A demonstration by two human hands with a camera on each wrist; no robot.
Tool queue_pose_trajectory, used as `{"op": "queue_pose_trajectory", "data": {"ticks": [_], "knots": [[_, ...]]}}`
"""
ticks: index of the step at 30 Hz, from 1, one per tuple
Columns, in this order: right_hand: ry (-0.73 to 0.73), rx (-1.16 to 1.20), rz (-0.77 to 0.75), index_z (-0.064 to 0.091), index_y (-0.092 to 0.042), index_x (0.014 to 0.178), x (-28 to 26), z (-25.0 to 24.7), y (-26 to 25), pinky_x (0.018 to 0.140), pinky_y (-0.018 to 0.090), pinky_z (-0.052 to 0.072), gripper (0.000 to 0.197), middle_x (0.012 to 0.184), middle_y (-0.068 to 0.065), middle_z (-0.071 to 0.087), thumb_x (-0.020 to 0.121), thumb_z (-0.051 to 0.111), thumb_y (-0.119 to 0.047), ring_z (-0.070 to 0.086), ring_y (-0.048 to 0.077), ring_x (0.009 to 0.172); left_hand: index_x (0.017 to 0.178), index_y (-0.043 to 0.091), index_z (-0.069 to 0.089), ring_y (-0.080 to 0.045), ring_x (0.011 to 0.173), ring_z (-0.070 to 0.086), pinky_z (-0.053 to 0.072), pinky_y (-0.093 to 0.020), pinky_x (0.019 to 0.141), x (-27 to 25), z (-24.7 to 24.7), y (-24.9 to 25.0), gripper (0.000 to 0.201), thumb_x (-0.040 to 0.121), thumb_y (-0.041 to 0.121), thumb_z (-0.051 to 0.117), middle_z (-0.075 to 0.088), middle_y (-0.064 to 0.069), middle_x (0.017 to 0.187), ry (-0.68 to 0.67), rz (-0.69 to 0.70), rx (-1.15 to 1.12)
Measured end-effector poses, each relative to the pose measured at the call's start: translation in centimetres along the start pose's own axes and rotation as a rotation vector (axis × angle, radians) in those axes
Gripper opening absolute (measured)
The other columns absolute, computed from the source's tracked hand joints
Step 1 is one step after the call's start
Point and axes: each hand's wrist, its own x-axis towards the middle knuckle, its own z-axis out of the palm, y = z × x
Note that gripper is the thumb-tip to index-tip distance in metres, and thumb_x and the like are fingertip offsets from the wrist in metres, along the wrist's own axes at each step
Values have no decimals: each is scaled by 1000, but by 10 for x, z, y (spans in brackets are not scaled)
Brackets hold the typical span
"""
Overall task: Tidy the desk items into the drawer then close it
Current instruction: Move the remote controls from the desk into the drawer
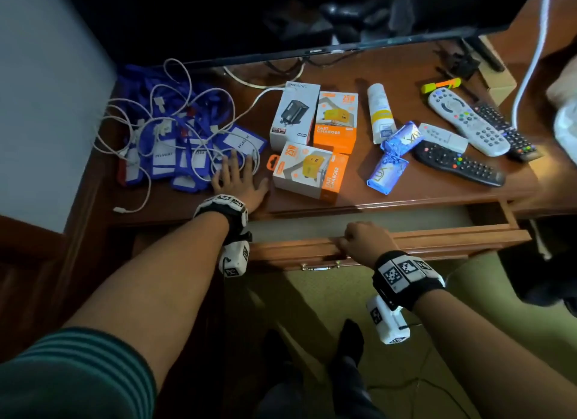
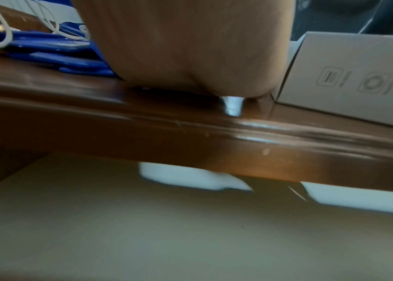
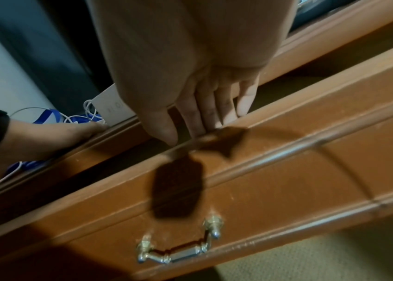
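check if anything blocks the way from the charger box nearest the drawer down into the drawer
Nothing visible does. The charger box lies at the desk's front edge, directly above the open drawer. The right hand grips the drawer front just right of that path; the left hand rests flat to the box's left.

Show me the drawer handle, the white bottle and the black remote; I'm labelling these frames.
drawer handle (image 3: 178,252), right wrist view, middle of the metal bar.
white bottle (image 1: 380,112), head view, middle of its body.
black remote (image 1: 459,162), head view, its button face.
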Motion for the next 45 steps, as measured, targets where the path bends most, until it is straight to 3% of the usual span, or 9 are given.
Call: {"op": "queue_pose_trajectory", "data": {"ticks": [9, 18, 22, 25, 28, 31, 34, 41, 45], "knots": [[-170, -157, -47, 65, -16, 93, -46, 12, 6, 76, 32, 43, 31, 99, 9, 65, 93, 48, -41, 60, 28, 95, 153, 29, 0, -23, 147, -12, -2, -44, 116, 2, 5, -3, 72, 94, 60, 27, -16, -2, 160, 34, 24, -18], [-508, -173, 2, 48, -17, 54, -106, 49, 10, 73, 30, 46, 51, 61, -2, 51, 91, 53, -51, 53, 20, 66, 153, 24, 9, -28, 148, -3, 3, -47, 117, -1, 13, -5, 72, 94, 57, 34, -3, -8, 161, 148, 70, -41], [-616, -110, 90, 60, -14, 57, -114, 61, 10, 66, 26, 46, 50, 60, -4, 60, 89, 56, -52, 57, 14, 57, 153, 24, 11, -29, 148, -1, 4, -48, 116, -2, 16, -8, 70, 94, 55, 35, 0, -9, 161, 172, 106, -68], [-640, -40, 111, 69, -11, 83, -115, 52, 11, 67, 26, 46, 42, 86, 6, 70, 96, 48, -45, 57, 16, 67, 153, 25, 12, -28, 148, -1, 3, -48, 116, -3, 16, -13, 69, 95, 55, 35, -2, -8, 161, 177, 138, -90], [-514, 117, 188, 66, -4, 103, -114, 41, 20, 63, 22, 45, 37, 99, 11, 71, 98, 47, -36, 57, 17, 72, 151, 26, 19, -26, 148, -2, 2, -49, 116, -5, 10, -16, 67, 94, 51, 44, 0, -6, 162, 152, 164, -175], [-358, 174, 230, 64, -9, 96, -108, 30, 36, 70, 27, 49, 31, 92, 7, 73, 97, 49, -36, 61, 16, 67, 144, 24, 33, -26, 148, 1, 3, -53, 115, -10, -5, -10, 64, 87, 42, 57, 9, -4, 161, 94, 102, -293], [-274, 291, 229, 61, -17, 88, -98, 13, 54, 61, 23, 49, 22, 84, 4, 71, 94, 54, -36, 62, 12, 61, 138, 23, 41, -30, 146, 9, 9, -59, 113, -24, -20, 6, 60, 83, 38, 59, 25, -6, 155, 100, 34, -375], [-27, 506, 139, 66, -14, 84, -76, -56, 113, 51, 19, 46, 19, 76, 4, 73, 91, 59, -30, 61, 13, 55, 109, 15, 60, -34, 121, 41, 30, -49, 97, -98, -30, 86, 34, 80, 29, 52, 52, -11, 126, 507, 149, -568], [77, 495, 40, 66, -12, 77, -61, -90, 155, 52, 21, 48, 21, 68, 2, 71, 90, 61, -27, 59, 10, 50, 98, 19, 64, -33, 109, 48, 37, -45, 87, -126, -15, 162, 29, 73, 30, 53, 56, -10, 111, 567, 258, -541]]}}
